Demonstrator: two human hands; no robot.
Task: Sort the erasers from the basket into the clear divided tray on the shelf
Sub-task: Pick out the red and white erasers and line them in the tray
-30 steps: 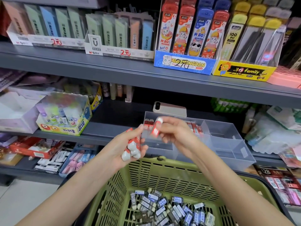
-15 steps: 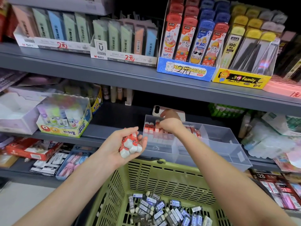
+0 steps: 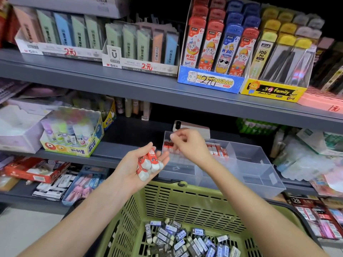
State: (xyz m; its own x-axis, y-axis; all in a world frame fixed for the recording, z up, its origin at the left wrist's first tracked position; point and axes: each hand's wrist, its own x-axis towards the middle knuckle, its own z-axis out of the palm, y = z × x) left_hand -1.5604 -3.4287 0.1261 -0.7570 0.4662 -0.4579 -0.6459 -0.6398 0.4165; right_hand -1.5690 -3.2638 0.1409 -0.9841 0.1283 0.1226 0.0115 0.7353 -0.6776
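Clear divided tray (image 3: 259, 175), most compartments bare. A row of red-sleeved erasers (image 3: 217, 151) stands upright along its back-left compartments. A handful of red-sleeved erasers (image 3: 150, 162) lies bunched in a left hand (image 3: 130, 169) just left of the tray. Below the tray's front edge, a green basket (image 3: 185, 197) holds loosely heaped dark-sleeved erasers (image 3: 185, 240).

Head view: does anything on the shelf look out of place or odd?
A phone lies flat behind the clear divided tray, among stationery stock; it looks like a personal item, not merchandise. Nothing looks spilled or damaged.
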